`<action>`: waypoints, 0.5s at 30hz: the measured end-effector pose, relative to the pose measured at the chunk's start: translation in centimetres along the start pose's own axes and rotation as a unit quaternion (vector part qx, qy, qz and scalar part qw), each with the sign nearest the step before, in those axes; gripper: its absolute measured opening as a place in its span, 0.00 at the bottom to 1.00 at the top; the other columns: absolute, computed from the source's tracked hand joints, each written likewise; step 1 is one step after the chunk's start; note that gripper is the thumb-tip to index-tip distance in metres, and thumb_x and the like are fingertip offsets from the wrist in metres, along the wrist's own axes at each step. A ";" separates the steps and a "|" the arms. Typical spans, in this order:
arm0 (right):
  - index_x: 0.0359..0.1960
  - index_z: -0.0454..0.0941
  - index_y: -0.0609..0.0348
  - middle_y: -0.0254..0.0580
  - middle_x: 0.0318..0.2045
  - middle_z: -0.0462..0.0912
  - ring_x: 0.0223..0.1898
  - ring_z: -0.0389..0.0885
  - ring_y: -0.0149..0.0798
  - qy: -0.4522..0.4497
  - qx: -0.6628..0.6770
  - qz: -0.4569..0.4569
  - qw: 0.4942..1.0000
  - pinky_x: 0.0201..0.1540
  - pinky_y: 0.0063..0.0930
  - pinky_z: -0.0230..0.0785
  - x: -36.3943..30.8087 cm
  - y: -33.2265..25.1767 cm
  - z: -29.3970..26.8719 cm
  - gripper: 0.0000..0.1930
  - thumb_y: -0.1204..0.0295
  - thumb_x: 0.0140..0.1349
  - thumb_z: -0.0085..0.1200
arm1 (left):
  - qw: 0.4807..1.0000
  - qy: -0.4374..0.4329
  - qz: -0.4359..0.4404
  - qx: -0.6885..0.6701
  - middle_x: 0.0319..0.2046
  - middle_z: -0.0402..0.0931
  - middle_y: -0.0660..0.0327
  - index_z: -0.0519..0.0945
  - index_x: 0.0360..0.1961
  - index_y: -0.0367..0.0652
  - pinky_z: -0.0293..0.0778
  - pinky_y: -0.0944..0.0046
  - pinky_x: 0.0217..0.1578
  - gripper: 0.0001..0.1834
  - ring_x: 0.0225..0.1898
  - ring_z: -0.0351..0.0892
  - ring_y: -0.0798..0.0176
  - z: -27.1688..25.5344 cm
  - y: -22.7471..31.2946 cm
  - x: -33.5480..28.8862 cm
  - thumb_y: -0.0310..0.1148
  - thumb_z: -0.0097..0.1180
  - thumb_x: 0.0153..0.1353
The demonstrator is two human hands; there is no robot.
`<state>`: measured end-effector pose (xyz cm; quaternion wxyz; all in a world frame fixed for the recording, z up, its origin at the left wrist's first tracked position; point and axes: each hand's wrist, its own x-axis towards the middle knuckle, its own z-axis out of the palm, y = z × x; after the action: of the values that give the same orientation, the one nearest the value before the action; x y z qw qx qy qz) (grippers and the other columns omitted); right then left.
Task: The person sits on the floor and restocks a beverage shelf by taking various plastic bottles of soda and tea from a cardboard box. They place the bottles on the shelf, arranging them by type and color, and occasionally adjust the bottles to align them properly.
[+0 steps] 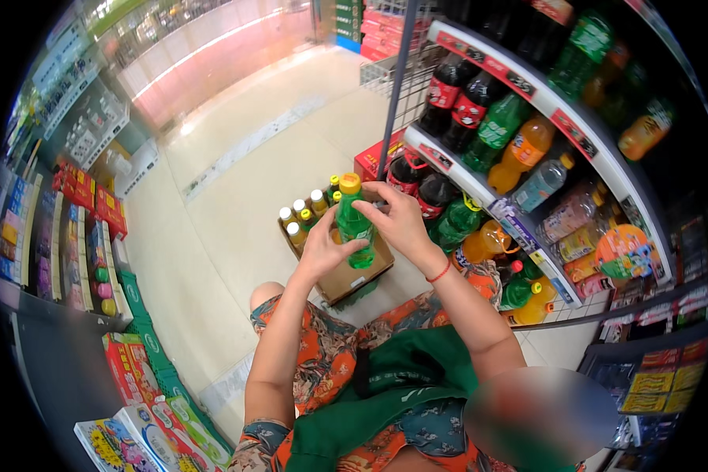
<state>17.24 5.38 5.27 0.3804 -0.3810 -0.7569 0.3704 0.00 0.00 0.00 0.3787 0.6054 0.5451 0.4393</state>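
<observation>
In the head view, a green bottle (356, 224) with a yellow cap is held above a cardboard box (346, 285); its label carries pale lettering, partly covered by fingers and too small to make out. The left hand (320, 250) is closed around the bottle's lower part, thumb across the front; the right hand (400, 219) grips higher, thumb and fingers pressed on it just below the cap. Toward the box's far left edge stand capped bottles (299, 214), some white-topped, some yellow-topped, while its near right part shows bare cardboard. The display rack (480, 185) on the right has red and black price tags (574, 130) along its shelf edges. On its middle shelf, dark bottles (469, 106) with red labels stand at the left end, then green bottles (495, 130) with white print, then an orange bottle (521, 153); a round orange sign (628, 252) with a cartoon figure hangs by the rack's right end. A dark pole (401, 86) rises in front of the rack's left end, and a red carton (376, 162) sits beyond the box. Large bottles (458, 224) crowd the rack's lowest level, close to the right forearm. Left across the floor, shelves (63, 244) hold small bright packets, with green crates (143, 334) at their foot. The green apron (393, 385) bears pale print. A blurred patch hides the lower right.
</observation>
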 end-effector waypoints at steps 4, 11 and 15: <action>0.60 0.70 0.59 0.49 0.53 0.78 0.49 0.82 0.42 0.040 0.093 -0.013 0.995 0.47 0.32 0.76 -3.5 -1.9 -3.2 0.25 0.70 0.60 0.59 | 0.995 -0.037 0.004 -0.093 0.53 0.75 0.53 0.65 0.63 0.34 0.72 0.61 0.54 0.41 0.54 0.75 0.61 1.1 4.6 0.3 0.34 0.71 0.50; 0.69 0.54 0.60 0.50 0.60 0.71 0.59 0.74 0.41 0.025 0.091 -0.001 0.995 0.61 0.35 0.66 -10.1 -3.1 -8.2 0.39 0.71 0.58 0.63 | 0.974 -0.107 0.068 -0.189 0.54 0.73 0.53 0.58 0.66 0.36 0.73 0.62 0.52 0.40 0.52 0.75 0.63 3.7 13.6 0.4 0.29 0.66 0.55; 0.71 0.49 0.60 0.48 0.62 0.69 0.60 0.72 0.38 0.072 0.143 -0.006 0.987 0.61 0.35 0.65 -11.2 -3.6 -9.3 0.41 0.71 0.60 0.61 | 0.965 -0.105 0.102 -0.220 0.53 0.73 0.54 0.58 0.62 0.37 0.71 0.64 0.52 0.36 0.51 0.75 0.64 5.7 16.9 0.9 0.28 0.65 0.56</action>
<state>28.85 -3.29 9.12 0.4865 -0.3435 -0.6691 0.4445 10.95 -1.00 14.11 0.5104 0.6024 0.3278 0.5187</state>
